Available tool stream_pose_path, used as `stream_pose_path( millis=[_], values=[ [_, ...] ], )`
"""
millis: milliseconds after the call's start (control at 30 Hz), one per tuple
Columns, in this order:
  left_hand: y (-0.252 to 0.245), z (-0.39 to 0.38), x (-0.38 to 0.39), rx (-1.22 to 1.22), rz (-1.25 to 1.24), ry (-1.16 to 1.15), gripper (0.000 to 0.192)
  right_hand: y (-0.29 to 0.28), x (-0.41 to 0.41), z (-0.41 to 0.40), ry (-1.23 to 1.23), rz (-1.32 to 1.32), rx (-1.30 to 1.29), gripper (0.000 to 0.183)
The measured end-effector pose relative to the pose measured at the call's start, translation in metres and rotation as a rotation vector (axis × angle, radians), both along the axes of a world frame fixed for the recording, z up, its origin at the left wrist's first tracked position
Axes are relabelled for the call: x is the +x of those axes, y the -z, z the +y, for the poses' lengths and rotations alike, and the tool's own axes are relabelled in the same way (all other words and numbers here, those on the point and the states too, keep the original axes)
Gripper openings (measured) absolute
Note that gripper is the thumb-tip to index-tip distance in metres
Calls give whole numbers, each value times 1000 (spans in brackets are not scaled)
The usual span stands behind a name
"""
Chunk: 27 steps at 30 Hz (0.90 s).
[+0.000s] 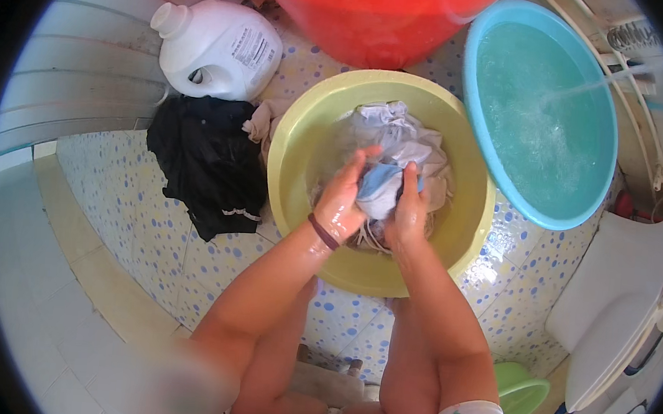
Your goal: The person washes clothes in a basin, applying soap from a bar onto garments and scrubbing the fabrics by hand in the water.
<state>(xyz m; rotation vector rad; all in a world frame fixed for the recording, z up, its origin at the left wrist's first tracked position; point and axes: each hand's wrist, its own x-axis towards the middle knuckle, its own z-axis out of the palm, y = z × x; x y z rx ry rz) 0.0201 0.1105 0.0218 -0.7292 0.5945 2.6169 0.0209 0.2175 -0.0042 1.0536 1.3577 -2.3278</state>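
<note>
Both my hands are over the yellow plastic basin, holding a wet blue and white cloth item between them. My left hand is at its left side, palm turned inward, with a dark hair tie on the wrist. My right hand grips its right side, thumb on top. Beneath and beyond the hands, wet white garments lie in the basin. Pale cords or straps show below the hands. What kind of item the blue and white cloth is, I cannot tell.
A turquoise basin at the right holds water, with a stream pouring in. A large red tub stands beyond. A white detergent jug and a black garment are on the left. A toilet and green container are lower right.
</note>
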Motion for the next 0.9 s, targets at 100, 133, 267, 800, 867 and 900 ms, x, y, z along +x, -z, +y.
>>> stream_pose_path(
  millis=[100, 133, 267, 800, 867, 900],
  values=[
    [8, -24, 5, -295, 125, 70, 49, -70, -12, -30, -16, -372, -434, 10],
    [8, -16, 4, -300, 109, 68, 55, -41, -4, -17, 81, -143, -343, 11],
    [-13, -15, 6, -222, -89, 157, 61, -32, 0, -4, 17, 527, 405, 21],
    [9, -12, 24, 125, -54, 62, 43, -57, 13, -14, -605, 1522, 826, 26],
    [17, -7, 29, 302, -217, 12, 36, -52, 24, -17, -618, 1551, 755, 28],
    [13, -8, 28, 303, -220, 10, 36, -55, 28, -19, -628, 1576, 683, 30]
  ],
)
